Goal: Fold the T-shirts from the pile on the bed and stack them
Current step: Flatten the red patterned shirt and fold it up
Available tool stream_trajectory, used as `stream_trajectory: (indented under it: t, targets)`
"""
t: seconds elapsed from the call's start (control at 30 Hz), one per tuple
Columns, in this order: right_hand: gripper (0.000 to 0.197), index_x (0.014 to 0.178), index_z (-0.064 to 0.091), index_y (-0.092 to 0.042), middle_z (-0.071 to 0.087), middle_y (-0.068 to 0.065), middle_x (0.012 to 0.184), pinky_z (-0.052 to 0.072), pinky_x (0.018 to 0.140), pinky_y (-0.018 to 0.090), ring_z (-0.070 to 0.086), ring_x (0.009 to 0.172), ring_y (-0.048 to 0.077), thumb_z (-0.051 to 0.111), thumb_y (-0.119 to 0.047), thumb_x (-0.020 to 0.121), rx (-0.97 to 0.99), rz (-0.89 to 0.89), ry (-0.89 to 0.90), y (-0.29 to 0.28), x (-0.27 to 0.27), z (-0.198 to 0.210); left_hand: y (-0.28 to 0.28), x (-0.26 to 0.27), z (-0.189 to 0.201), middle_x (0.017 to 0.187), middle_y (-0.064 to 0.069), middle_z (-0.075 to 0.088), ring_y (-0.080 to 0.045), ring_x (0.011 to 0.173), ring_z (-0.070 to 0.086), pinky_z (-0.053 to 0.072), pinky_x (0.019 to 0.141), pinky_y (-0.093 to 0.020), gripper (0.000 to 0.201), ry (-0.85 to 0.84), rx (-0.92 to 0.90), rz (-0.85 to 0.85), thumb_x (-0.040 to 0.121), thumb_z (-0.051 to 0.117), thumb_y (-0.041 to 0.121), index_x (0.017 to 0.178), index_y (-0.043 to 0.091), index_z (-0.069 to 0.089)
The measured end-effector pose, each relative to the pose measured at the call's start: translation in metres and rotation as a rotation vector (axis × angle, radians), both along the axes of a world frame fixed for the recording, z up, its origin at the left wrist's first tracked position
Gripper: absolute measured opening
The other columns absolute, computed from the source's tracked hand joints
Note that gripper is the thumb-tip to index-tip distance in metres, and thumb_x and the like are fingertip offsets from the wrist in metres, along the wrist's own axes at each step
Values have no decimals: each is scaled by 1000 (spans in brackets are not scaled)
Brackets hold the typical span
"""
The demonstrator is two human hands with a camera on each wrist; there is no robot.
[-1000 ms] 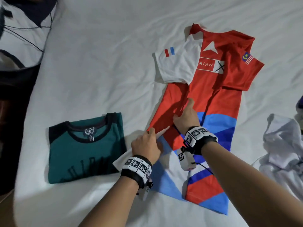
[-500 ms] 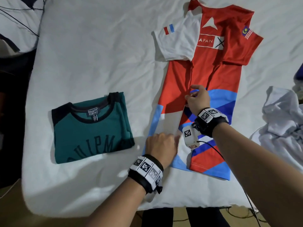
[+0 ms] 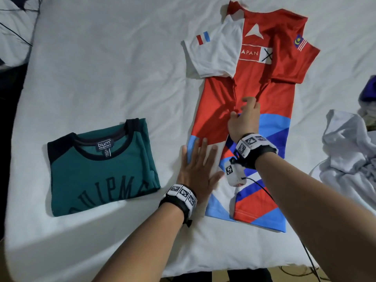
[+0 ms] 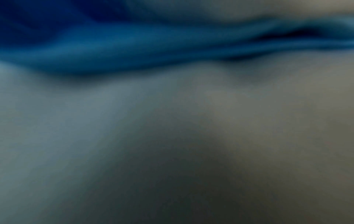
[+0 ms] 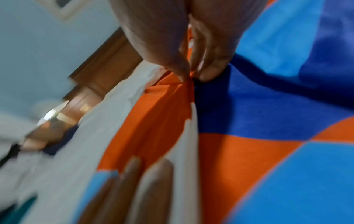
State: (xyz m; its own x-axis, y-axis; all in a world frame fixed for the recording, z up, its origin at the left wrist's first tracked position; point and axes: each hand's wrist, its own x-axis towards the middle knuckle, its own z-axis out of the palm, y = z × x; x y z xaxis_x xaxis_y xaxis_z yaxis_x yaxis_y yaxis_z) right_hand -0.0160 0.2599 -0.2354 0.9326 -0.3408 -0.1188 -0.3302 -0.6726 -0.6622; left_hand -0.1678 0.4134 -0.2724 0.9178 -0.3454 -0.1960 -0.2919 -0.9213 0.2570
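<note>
A red, blue and white jersey (image 3: 270, 82) lies flat on the white bed (image 3: 101, 68), its left side and white sleeve folded in over the body. My left hand (image 3: 199, 157) presses flat with straight fingers on the lower part of that folded flap. My right hand (image 3: 241, 110) is at the flap's inner edge near the jersey's middle. In the right wrist view, thumb and fingers (image 5: 208, 71) pinch the red fold of the jersey (image 5: 268, 121). A folded green T-shirt (image 3: 101, 167) lies to the left. The left wrist view is blurred, showing only blue cloth (image 4: 134, 45).
A crumpled white garment (image 3: 350, 151) and a purple one (image 3: 368, 88) lie at the right edge of the bed. A pillow (image 3: 14, 37) sits at the far left. The bed's near edge runs just below my forearms, with cables (image 3: 293, 269) beyond it.
My left hand has let go of the jersey's left edge and now lies flat on the folded-over flap. My right hand has slid up along the fold and pinches it.
</note>
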Motion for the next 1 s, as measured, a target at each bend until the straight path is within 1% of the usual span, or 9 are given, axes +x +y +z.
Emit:
stream_trajectory:
  t: [0.17,0.3,0.37,0.47,0.53,0.6,0.73,0.87,1.0]
  targets:
    - [61,159,28,-17,17,9,168,10,124,52,9,156,29,32,-42,103,-542,704,-46,16,-25,-18,0,1,0,171,-14,-6,-33,157,-10,3,121,-68,77,26,-16,-7,104,26,66,165,22,8]
    - [75,162,7,-12,-1,5,171,-8,125,52,-4,157,22,15,-59,104,-582,623,163,-1,-24,-33,1,3,5,171,-13,-3,-35,158,-6,1,119,-71,76,69,-4,-19,104,17,67,165,23,6]
    - [77,162,6,-9,-1,7,171,-10,124,53,-5,157,23,12,-60,104,-582,608,210,-3,-22,-29,1,9,14,170,-14,14,-36,157,9,0,116,-74,74,92,31,-1,103,9,67,163,25,18]
    - [72,158,23,-5,15,13,168,-6,125,53,5,157,29,20,-54,106,-539,568,170,-2,-16,-18,1,30,36,139,-11,56,-34,134,47,14,114,-73,58,11,29,-7,104,19,48,133,23,64]
    - [62,149,41,-4,36,16,159,2,125,55,23,151,35,34,-47,105,-507,499,74,-1,-8,-9,4,55,49,112,-3,64,-29,110,56,25,109,-65,46,-77,-13,27,99,29,39,102,23,72]
    - [49,139,52,-8,50,14,144,12,124,58,39,138,36,46,-40,101,-489,449,-2,1,3,0,8,87,58,98,1,65,-27,96,57,35,97,-54,40,-132,-65,86,101,35,39,93,23,71]
    - [33,122,65,-18,59,9,124,33,109,55,51,114,35,55,-36,96,-490,434,-100,10,31,8,17,169,70,103,-3,65,-31,99,57,37,87,-46,31,-92,-19,129,102,42,33,103,21,70]
    - [23,109,67,-21,59,7,108,35,90,47,52,99,33,63,-32,88,-550,461,-203,23,67,7,30,255,74,121,-7,62,-33,115,56,39,96,-47,30,11,50,178,104,41,34,118,20,65]
    - [30,112,65,-19,58,8,106,38,86,48,53,98,33,67,-26,83,-551,500,-197,34,99,5,43,310,75,130,-12,56,-36,115,57,47,94,-48,31,49,37,194,105,44,30,128,17,59]
